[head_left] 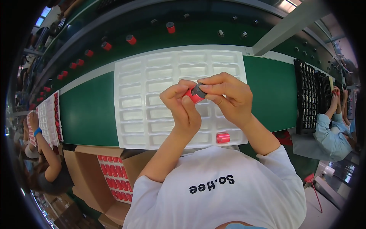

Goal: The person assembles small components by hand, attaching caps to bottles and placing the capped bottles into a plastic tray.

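Over the white moulded tray (pixel 131 91), my left hand (pixel 183 112) grips the body of a small red cylinder (pixel 195 98), tilted between thumb and fingers. My right hand (pixel 234 97) pinches the dark grey cap (pixel 199 90) at the cylinder's upper end. Whether that cap is fully seated cannot be made out. A single red cylinder (pixel 223 138) lies on its side in the tray's near right compartment. The other compartments that show hold nothing; my hands and forearms hide some of them.
Beyond the tray, red cylinders with dark tops (pixel 131 39) and small metal parts (pixel 221 33) stand on a dark green belt. An open cardboard box (pixel 85 183) with trays of red pieces is at lower left. Black trays (pixel 306 95) stand at right. Co-workers sit at both sides.
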`<state>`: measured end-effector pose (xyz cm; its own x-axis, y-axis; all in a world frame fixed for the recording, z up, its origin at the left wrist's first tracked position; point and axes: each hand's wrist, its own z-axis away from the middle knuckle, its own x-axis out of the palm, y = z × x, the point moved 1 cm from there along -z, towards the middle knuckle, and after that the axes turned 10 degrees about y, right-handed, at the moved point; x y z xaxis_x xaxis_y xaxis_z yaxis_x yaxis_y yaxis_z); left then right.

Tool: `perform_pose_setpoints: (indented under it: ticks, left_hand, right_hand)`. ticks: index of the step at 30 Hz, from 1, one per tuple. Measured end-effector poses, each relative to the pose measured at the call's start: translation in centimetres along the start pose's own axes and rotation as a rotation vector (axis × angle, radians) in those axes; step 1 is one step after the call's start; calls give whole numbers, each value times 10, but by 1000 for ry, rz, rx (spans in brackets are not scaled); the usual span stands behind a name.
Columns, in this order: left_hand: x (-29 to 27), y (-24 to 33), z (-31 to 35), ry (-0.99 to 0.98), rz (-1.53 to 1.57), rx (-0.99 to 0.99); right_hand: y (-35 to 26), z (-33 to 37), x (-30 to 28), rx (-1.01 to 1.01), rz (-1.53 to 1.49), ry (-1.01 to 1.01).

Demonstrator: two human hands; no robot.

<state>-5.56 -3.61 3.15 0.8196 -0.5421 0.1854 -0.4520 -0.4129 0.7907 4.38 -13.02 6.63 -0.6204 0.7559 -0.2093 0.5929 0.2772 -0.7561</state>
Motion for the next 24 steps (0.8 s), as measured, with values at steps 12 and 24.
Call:
perform_pose_setpoints:
  ticks: [12, 24]
  left_hand:
    - [6, -4, -2, 57, -63, -398]
    - [10, 26, 46, -1341, -286, -99]
  right_hand:
    - [24, 3, 14, -6, 99, 83]
    - [223, -124, -44, -59, 864, -73]
